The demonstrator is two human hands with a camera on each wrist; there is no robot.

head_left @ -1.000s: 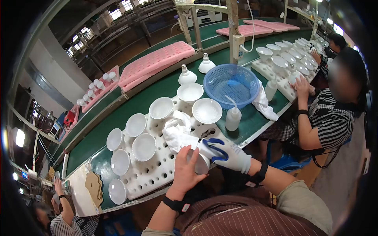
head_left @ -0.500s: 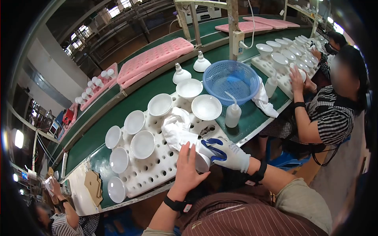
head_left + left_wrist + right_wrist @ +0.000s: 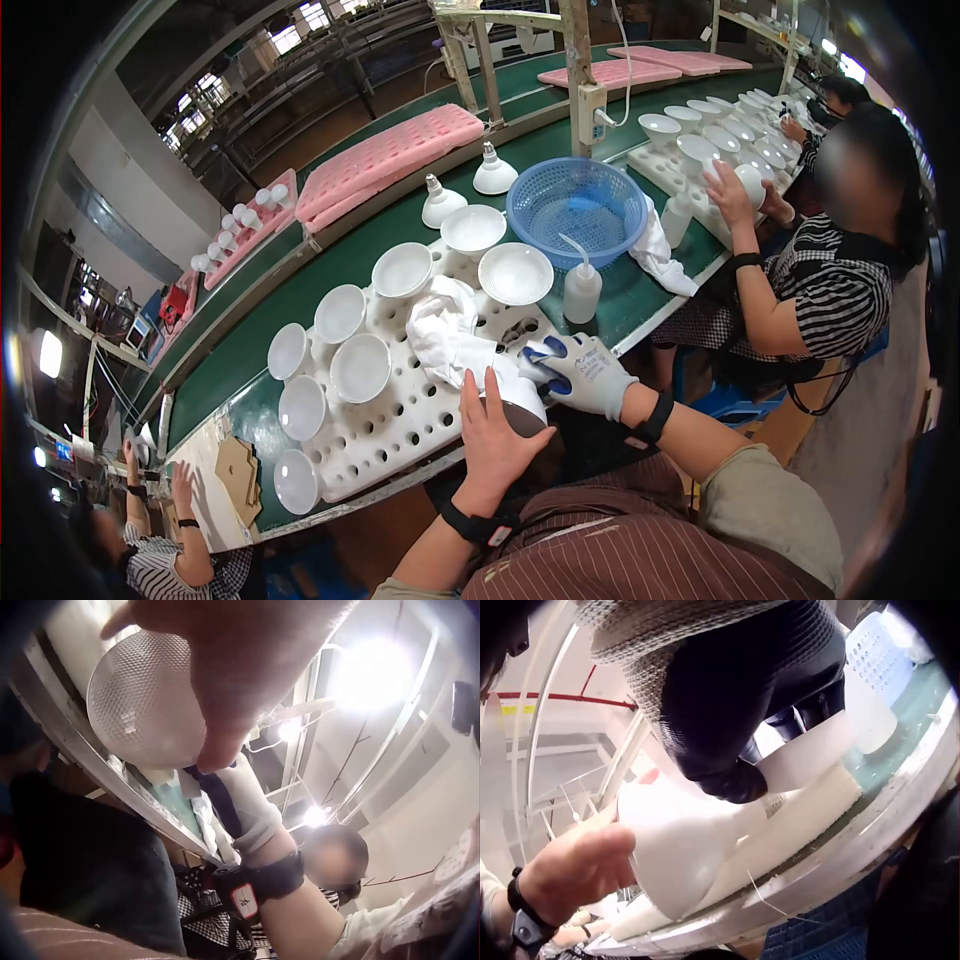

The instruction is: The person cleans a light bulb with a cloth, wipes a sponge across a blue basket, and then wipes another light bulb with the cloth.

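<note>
Our left hand (image 3: 500, 440) grasps a white lamp (image 3: 675, 847) by its rim, its textured face turned toward us. Our gloved right hand (image 3: 590, 378) pinches a white strip (image 3: 810, 757) just beside the lamp; we cannot tell whether the two touch. We have the lamp at the near edge of the foam tray (image 3: 345, 482), next to a crumpled cloth (image 3: 440, 325). More lamps (image 3: 361, 368) sit face up around the cloth, and beyond our glove stand a bottle (image 3: 582, 295) and a blue basket (image 3: 545, 243).
</note>
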